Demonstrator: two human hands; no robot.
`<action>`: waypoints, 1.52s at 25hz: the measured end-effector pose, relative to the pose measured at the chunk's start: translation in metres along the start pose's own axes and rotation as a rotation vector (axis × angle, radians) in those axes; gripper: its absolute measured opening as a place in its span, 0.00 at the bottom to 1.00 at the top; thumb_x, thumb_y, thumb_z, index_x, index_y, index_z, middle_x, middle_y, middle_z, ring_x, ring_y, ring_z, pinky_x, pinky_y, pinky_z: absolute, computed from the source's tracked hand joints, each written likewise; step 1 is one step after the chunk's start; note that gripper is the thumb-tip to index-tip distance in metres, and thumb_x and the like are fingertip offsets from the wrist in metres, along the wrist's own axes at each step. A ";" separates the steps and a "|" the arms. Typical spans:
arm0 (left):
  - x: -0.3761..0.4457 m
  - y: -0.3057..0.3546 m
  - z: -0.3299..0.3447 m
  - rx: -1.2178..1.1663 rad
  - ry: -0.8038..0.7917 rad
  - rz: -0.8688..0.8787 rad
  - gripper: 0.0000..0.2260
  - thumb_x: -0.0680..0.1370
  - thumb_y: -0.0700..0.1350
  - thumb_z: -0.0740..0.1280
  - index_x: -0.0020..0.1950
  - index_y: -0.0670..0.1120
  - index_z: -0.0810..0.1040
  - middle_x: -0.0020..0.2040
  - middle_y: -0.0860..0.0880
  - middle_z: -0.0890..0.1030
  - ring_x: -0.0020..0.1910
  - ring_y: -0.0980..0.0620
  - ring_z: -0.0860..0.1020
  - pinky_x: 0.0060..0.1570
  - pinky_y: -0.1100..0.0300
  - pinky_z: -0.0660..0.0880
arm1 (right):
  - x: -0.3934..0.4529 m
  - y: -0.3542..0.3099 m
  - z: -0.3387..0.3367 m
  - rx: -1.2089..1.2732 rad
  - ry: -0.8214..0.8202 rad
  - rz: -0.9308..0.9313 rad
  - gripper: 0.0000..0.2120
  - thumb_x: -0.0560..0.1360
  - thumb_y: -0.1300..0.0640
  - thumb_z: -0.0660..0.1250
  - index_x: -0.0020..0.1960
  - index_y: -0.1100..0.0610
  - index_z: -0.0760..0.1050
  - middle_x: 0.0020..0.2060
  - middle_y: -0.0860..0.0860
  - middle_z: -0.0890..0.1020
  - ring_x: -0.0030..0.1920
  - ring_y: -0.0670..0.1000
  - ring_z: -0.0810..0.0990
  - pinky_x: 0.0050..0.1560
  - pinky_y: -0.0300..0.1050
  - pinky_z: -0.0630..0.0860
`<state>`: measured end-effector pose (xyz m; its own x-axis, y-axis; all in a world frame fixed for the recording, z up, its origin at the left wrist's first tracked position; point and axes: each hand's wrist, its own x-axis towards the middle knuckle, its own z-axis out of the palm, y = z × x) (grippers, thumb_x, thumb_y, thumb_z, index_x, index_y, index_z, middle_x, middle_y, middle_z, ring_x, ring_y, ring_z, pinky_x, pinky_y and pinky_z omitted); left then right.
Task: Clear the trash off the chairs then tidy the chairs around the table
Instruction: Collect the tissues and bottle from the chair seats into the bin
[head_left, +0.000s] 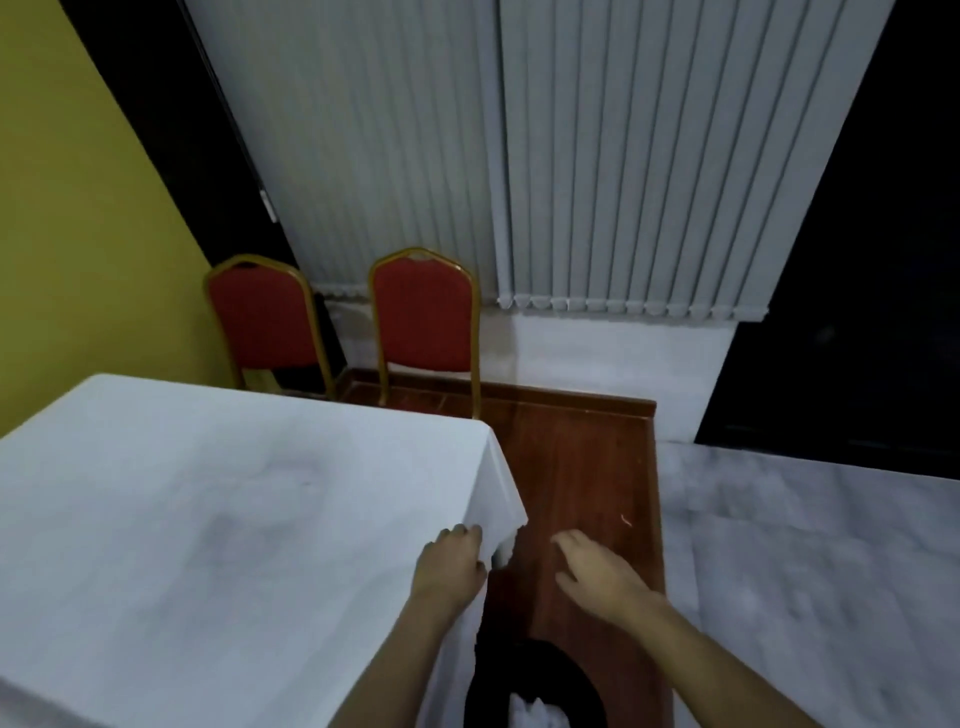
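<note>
White-clothed table (208, 519) on a red-brown wood floor strip (582, 467), grey vertical blinds (519, 156) behind.
Two red-padded, gold-framed chairs (423, 317) stand at the table's far edge; left hand (452, 564) touches the cloth's hanging corner, right hand (597, 571) spread, empty; black bin (535, 691) below holds white trash.

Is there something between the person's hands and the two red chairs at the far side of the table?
Yes. The table with its white cloth lies between the left hand and the left chair. From the right hand to the right chair, only bare wooden floor shows.
</note>
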<state>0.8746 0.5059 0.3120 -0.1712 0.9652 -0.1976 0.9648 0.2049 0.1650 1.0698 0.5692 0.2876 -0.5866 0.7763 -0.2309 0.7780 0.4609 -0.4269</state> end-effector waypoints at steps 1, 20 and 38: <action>0.009 -0.002 -0.014 -0.012 0.036 -0.006 0.14 0.77 0.45 0.60 0.62 0.43 0.71 0.59 0.43 0.77 0.57 0.43 0.76 0.53 0.51 0.74 | 0.007 -0.003 -0.019 -0.004 0.040 -0.003 0.22 0.76 0.55 0.60 0.69 0.56 0.63 0.65 0.54 0.71 0.61 0.55 0.75 0.60 0.52 0.74; 0.179 0.125 -0.071 -0.006 0.165 0.007 0.10 0.77 0.45 0.62 0.57 0.45 0.73 0.56 0.45 0.78 0.56 0.43 0.76 0.56 0.48 0.76 | 0.092 0.143 -0.171 -0.011 0.101 -0.063 0.23 0.77 0.54 0.60 0.71 0.55 0.62 0.66 0.54 0.71 0.63 0.54 0.74 0.62 0.48 0.72; 0.411 0.040 -0.103 -0.091 0.105 -0.379 0.14 0.77 0.47 0.59 0.60 0.44 0.70 0.60 0.43 0.75 0.61 0.41 0.73 0.57 0.47 0.72 | 0.396 0.142 -0.230 -0.017 -0.111 -0.364 0.23 0.78 0.53 0.61 0.72 0.52 0.62 0.67 0.48 0.70 0.65 0.49 0.72 0.63 0.43 0.69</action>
<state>0.8221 0.9279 0.3368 -0.5354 0.8290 -0.1619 0.8087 0.5584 0.1847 1.0000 1.0406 0.3371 -0.8455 0.5095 -0.1600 0.5170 0.7058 -0.4843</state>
